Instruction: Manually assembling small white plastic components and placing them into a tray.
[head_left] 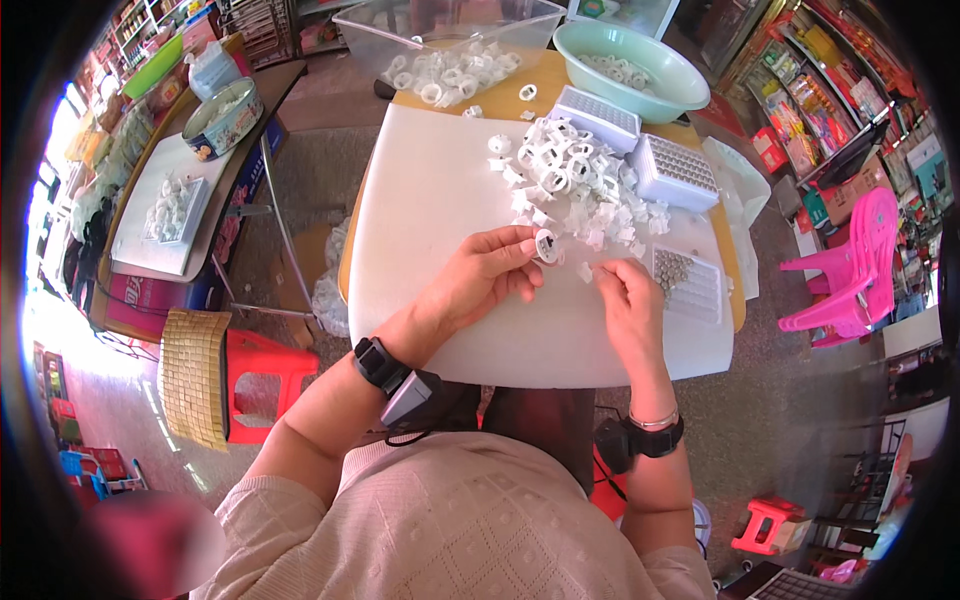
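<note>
My left hand (490, 272) pinches a round white plastic ring-shaped part (545, 246) with a dark slotted middle, held just above the white board (430, 180). To its right, my right hand (632, 308) is closed, thumb and forefinger together. A small translucent white plastic piece (586, 272) shows at those fingertips. Beyond both hands lies a heap of similar white ring-shaped parts (560, 165), with small translucent pieces (595, 222) along its near side. Beside my right hand stands a shallow white tray (700, 298) holding small metallic pieces (672, 268).
White gridded trays (675, 172) stand right of the heap. At the back are a pale green basin (640, 80) and a clear bin (440, 25) near more white parts. A side table (150, 215) is on the left; a pink chair (850, 270) stands on the right.
</note>
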